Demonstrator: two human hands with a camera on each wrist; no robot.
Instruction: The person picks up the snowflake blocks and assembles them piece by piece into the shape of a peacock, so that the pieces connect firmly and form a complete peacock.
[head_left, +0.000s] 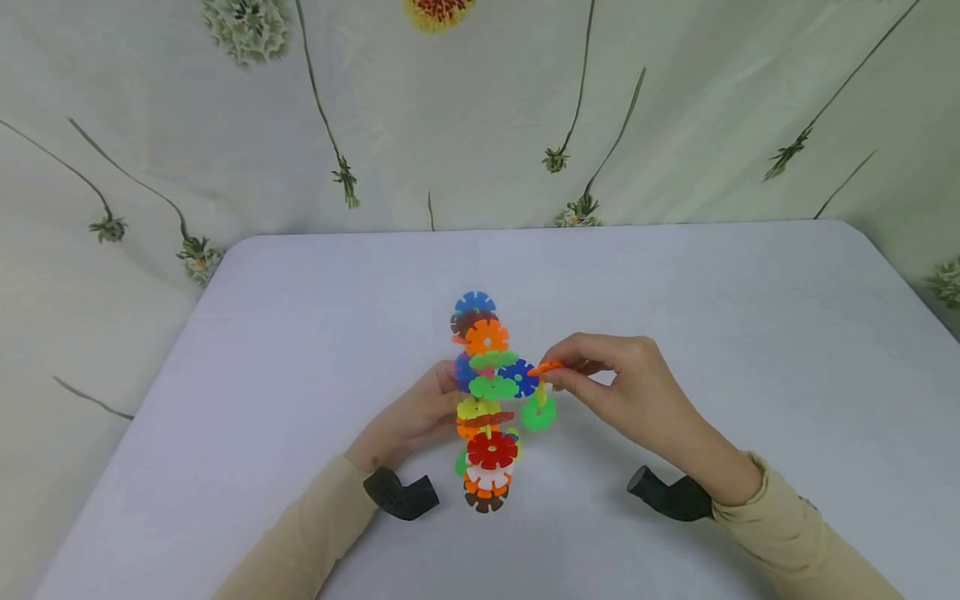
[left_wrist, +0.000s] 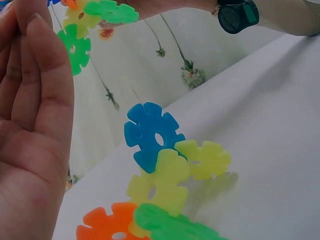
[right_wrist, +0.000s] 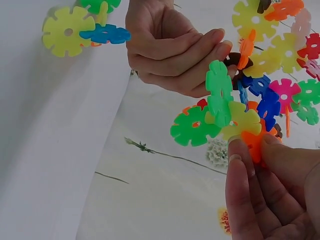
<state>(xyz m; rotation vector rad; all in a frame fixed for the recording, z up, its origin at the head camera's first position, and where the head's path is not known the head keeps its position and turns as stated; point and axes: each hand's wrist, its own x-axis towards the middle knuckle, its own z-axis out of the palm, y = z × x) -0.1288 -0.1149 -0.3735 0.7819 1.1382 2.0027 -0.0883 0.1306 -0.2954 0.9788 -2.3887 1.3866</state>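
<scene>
A tall cluster of interlocked notched plastic discs (head_left: 492, 450) in many colours stands over the middle of the table. From its left side my left hand (head_left: 420, 412) holds it, partly hidden behind the discs; in the right wrist view the curled fingers (right_wrist: 195, 62) meet a dark brown disc (right_wrist: 232, 70). My right hand (head_left: 626, 383) pinches an orange disc (head_left: 546, 367) between thumb and fingertips at the cluster's right side. Close by that orange disc are a dark blue disc (head_left: 519, 379) and a green disc (head_left: 538, 414). Lower blue (left_wrist: 152, 137) and yellow discs (left_wrist: 205, 159) show in the left wrist view.
A white cloth covers the table (head_left: 712, 283). Behind it hangs a pale curtain (head_left: 465, 125) printed with flowers. Black wrist devices (head_left: 401, 493) sit at both cuffs, low over the table on either side of the cluster.
</scene>
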